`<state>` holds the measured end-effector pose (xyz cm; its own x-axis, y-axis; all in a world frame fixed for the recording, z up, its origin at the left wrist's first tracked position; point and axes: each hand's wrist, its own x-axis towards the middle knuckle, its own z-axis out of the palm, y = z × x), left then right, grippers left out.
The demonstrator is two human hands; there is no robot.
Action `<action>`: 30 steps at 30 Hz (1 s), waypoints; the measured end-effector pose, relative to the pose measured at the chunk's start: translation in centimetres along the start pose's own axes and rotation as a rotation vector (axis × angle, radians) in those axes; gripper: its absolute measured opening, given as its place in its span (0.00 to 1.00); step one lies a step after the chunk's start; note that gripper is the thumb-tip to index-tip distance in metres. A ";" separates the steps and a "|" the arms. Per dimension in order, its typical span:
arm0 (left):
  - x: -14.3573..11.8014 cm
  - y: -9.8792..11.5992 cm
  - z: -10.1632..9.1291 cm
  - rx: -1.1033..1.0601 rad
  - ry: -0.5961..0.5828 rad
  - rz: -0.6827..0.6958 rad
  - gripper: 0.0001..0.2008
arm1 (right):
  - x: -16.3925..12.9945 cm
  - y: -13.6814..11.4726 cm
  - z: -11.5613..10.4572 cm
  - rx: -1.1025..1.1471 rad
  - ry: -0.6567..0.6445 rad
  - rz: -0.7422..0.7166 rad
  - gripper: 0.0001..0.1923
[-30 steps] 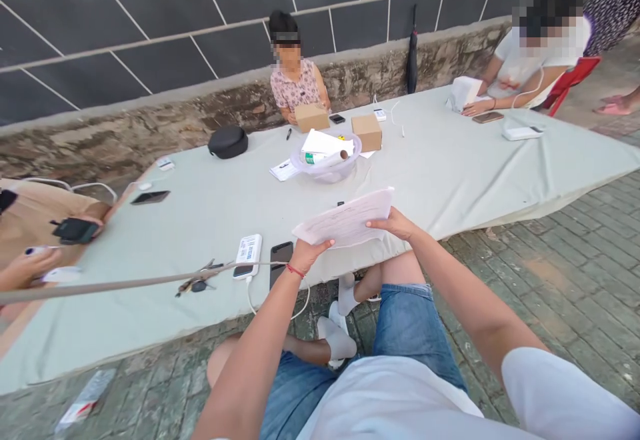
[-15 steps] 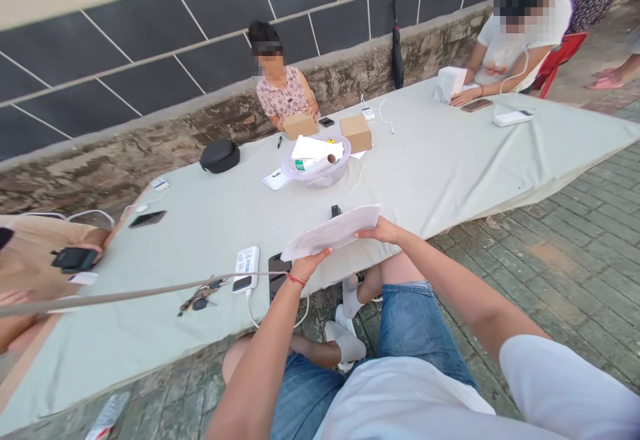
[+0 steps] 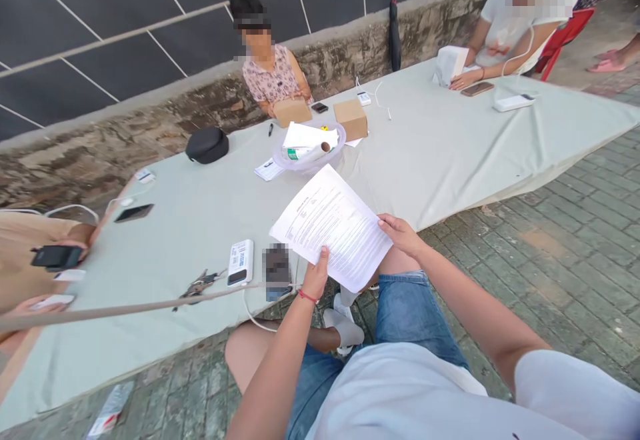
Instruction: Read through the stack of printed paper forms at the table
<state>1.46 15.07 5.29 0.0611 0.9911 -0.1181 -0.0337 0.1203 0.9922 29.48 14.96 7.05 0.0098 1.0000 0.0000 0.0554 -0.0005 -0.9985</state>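
A white printed sheet of paper (image 3: pixel 333 227) is held up over the near table edge, its text side facing me. It may be more than one sheet; I cannot tell. My left hand (image 3: pixel 316 275) grips its lower left edge, thumb on the print. On the right edge, my right hand (image 3: pixel 400 232) pinches it between thumb and fingers. Left of the paper, a phone (image 3: pixel 277 272) lies by the table edge, beside a white power bank (image 3: pixel 241 263) with a cable. A bunch of keys (image 3: pixel 200 285) rests farther left.
A lilac plastic basin (image 3: pixel 300 162) with papers and a roll stands mid-table, near a cardboard box (image 3: pixel 351 120). A black case (image 3: pixel 207 145) lies left of it. People sit across the table (image 3: pixel 450 160), at the right and at the left. A strap (image 3: pixel 125 313) crosses the lower left.
The paper has tilted from nearly edge-on to facing me, so its print now shows. Both hands have turned with it and still hold it. The view has shifted slightly.
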 end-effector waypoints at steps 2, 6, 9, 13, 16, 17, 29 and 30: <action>-1.2 -1.9 0.9 -0.085 -0.003 -0.080 0.38 | -1.6 1.2 0.0 -0.090 0.068 0.041 0.24; -2.5 -4.2 2.0 -0.216 0.046 -0.226 0.36 | -4.7 3.7 0.0 -0.191 0.125 0.142 0.23; -2.4 -5.1 2.0 -0.219 0.127 -0.265 0.31 | -6.8 4.7 -0.1 -0.182 0.173 0.166 0.23; -1.7 -5.8 2.0 -0.116 0.282 -0.275 0.23 | -8.9 5.2 -0.3 -0.182 0.161 0.231 0.22; -1.5 -5.7 2.6 -0.084 0.317 -0.233 0.20 | -9.6 5.6 -0.6 -0.213 0.164 0.227 0.22; -1.5 -5.5 2.8 -0.080 0.314 -0.211 0.20 | -9.7 5.8 -0.6 -0.212 0.167 0.226 0.22; 0.4 -3.7 3.2 -0.340 0.268 -0.470 0.12 | -9.9 6.5 -1.4 0.296 0.159 0.535 0.22; 0.4 -3.7 3.2 -0.349 0.281 -0.490 0.11 | -9.9 6.5 -1.4 0.310 0.167 0.543 0.21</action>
<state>4.85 14.86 1.66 -0.1091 0.7884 -0.6054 -0.3920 0.5256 0.7550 31.14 5.09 0.66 0.1118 0.8429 -0.5263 -0.2917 -0.4784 -0.8283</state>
